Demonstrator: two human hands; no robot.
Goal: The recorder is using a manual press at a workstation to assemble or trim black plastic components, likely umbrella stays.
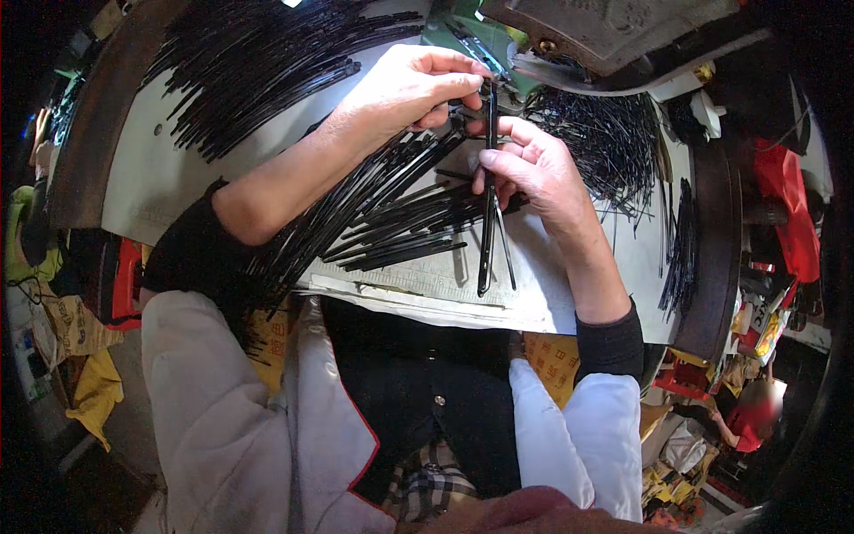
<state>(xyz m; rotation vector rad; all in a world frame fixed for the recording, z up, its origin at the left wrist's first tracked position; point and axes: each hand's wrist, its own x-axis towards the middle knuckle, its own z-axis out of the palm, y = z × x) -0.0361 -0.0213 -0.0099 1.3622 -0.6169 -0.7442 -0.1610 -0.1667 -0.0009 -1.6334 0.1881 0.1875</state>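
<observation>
Over the table, both my hands are closed on a long glossy black rod [487, 240], which stands nearly straight up and down in view. My left hand [414, 89] pinches it close to its far end. Lower down, my right hand [529, 165] grips it between thumb and fingers. A thinner black rod [507, 254] slants down from under the right hand; whether the fingers hold it too I cannot tell. Loose black rods [400, 240] lie fanned out below my left forearm. A dense tangle of fine black strips [596, 147] lies beside my right hand.
A large heap of black rods [258, 67] covers the far left of the white table [133, 200]. More strips [682, 249] lie along its right edge. A dark metal machine part [614, 31] overhangs the far side. A person in red [752, 418] is at the far right.
</observation>
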